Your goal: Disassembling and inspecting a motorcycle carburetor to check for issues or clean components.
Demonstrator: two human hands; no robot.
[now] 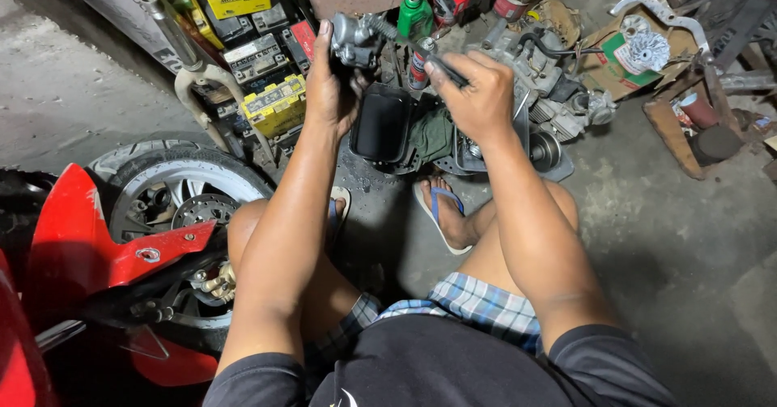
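Concrete workshop floor (664, 237), cluttered with parts. Left hand (328, 91) clamped on grey metal carburettor (354, 39), raised over black tray (380, 124); right hand (477, 91) closed around thin dark tool (443, 69). Risk: a slipped tool tip could gouge the carburettor or jab the fingers, or loosened small parts could drop into the clutter.

left side: red motorcycle fairing (77, 237), spoked front wheel (182, 192)
top: yellow batteries (275, 103), green plastic bottle (414, 14)
middle: black oil tray (380, 124)
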